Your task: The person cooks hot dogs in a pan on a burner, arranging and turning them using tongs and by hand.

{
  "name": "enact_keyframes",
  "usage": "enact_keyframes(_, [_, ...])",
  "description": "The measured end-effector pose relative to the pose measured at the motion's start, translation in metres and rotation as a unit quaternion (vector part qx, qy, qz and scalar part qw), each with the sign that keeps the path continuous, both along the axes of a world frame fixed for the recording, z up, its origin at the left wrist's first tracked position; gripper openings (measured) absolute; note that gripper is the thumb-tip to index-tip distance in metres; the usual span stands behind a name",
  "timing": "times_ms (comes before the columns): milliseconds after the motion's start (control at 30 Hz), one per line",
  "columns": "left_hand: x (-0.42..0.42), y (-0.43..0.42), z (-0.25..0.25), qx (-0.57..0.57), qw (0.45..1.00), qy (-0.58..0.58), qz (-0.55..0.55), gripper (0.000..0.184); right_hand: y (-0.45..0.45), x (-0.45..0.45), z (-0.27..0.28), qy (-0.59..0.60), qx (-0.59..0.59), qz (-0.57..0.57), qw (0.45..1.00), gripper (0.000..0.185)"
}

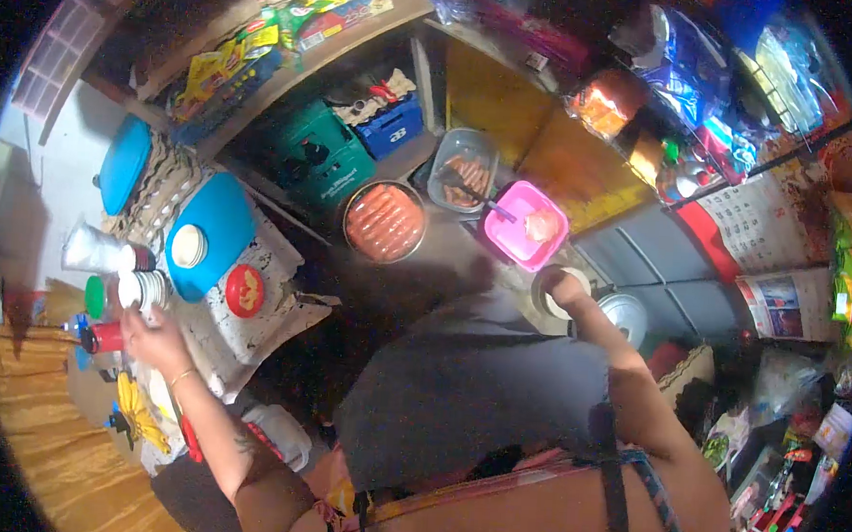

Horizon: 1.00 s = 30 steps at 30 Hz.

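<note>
My left hand [159, 342] reaches to the left, fingers apart, at the near edge of a stack of white cups or lids [143, 291]. Whether it touches the stack is hard to see. A red cylindrical container [104, 338] lies right beside these fingers. My right hand [567, 290] is closed, at a round pale bowl or pot [547, 299]; what it grips, if anything, is hidden. Ahead of it, a pink square tub [510, 248] holds a pale pinkish lump and a dark-handled utensil. Red sausages [385, 223] fill a round container at the centre.
A grey tub [437, 188] holds more sausage-like pieces. Left are a blue lid [218, 219] with a small white stack, a red round lid [244, 291] and bananas [139, 415]. A silver lid [624, 320] lies right. Behind stand green [324, 155] and blue crates [392, 127].
</note>
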<state>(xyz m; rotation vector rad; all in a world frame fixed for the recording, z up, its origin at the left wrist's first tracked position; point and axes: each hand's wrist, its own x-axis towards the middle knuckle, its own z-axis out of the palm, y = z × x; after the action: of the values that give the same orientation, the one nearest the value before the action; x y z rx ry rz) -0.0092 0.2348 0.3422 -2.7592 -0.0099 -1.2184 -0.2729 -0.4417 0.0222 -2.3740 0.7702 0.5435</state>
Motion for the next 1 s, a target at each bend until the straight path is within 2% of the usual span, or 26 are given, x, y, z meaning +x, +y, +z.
enact_keyframes(67, [0.015,-0.072,-0.006,-0.024,0.994,-0.006,-0.109,0.031,0.007,0.001,0.013,0.021,-0.009,-0.017,1.0,0.03])
enact_keyframes(100, [0.023,-0.101,-0.017,-0.067,0.983,0.019,-0.169,0.032,0.009,0.002,0.012,0.04,0.001,-0.053,0.998,0.03])
enact_keyframes(133, [0.037,-0.121,-0.04,-0.12,0.957,0.065,-0.256,0.034,0.012,-0.001,0.017,0.02,0.0,-0.044,0.999,0.031])
enact_keyframes(200, [0.022,-0.193,-0.055,-0.091,0.937,0.108,-0.318,0.034,0.021,-0.011,0.037,-0.02,-0.003,-0.031,0.999,0.037])
enact_keyframes(267, [0.006,-0.251,-0.066,-0.041,0.906,0.171,-0.385,0.035,0.02,-0.03,0.028,-0.049,-0.04,0.022,0.998,0.033])
enact_keyframes(300, [0.003,-0.27,-0.076,-0.02,0.882,0.215,-0.42,0.035,0.02,-0.041,0.018,-0.046,-0.017,-0.022,0.999,0.032])
enact_keyframes(367, [0.013,-0.293,-0.143,0.008,0.812,0.343,-0.473,0.035,0.027,-0.06,0.019,-0.007,-0.008,-0.087,0.996,0.027])
enact_keyframes(400, [0.01,-0.307,-0.154,-0.008,0.765,0.364,-0.532,0.036,0.03,-0.077,0.01,-0.025,-0.025,-0.095,0.995,0.027])
enact_keyframes(467, [-0.002,-0.328,-0.174,0.03,0.689,0.444,-0.573,0.036,0.035,-0.125,-0.028,-0.058,-0.06,-0.112,0.99,0.026])
enact_keyframes(500, [-0.007,-0.334,-0.186,0.086,0.661,0.498,-0.555,0.036,0.04,-0.146,-0.032,-0.034,-0.128,0.015,0.991,0.026])
enact_keyframes(533, [-0.01,-0.339,-0.197,0.144,0.629,0.547,-0.534,0.036,0.054,-0.156,-0.019,-0.018,-0.089,-0.086,0.992,0.025])
enact_keyframes(600, [-0.014,-0.348,-0.219,0.161,0.561,0.622,-0.523,0.04,0.084,-0.181,0.007,0.012,-0.01,-0.287,0.958,0.024])
enact_keyframes(633, [-0.016,-0.352,-0.229,0.172,0.524,0.656,-0.515,0.041,0.096,-0.203,-0.018,0.023,0.035,-0.392,0.919,0.025])
enact_keyframes(733, [-0.021,-0.365,-0.25,0.248,0.484,0.679,-0.493,0.046,0.142,-0.265,-0.053,0.011,-0.035,-0.447,0.894,0.028])
enact_keyframes(767, [-0.018,-0.36,-0.269,0.255,0.477,0.673,-0.505,0.047,0.161,-0.273,-0.028,-0.078,0.055,-0.521,0.848,0.029])
enact_keyframes(833, [-0.01,-0.356,-0.308,0.268,0.466,0.661,-0.524,0.048,0.173,-0.28,0.015,-0.087,0.063,-0.482,0.87,0.028])
enact_keyframes(900, [-0.027,-0.376,-0.271,0.303,0.464,0.691,-0.464,0.048,0.185,-0.3,0.014,-0.077,0.021,-0.455,0.887,0.028])
enact_keyframes(933, [-0.039,-0.389,-0.256,0.318,0.466,0.703,-0.433,0.048,0.189,-0.316,-0.022,-0.061,-0.027,-0.447,0.892,0.027])
enact_keyframes(1000, [-0.04,-0.396,-0.274,0.3,0.472,0.711,-0.427,0.045,0.183,-0.346,-0.076,-0.031,-0.058,-0.466,0.882,0.026])
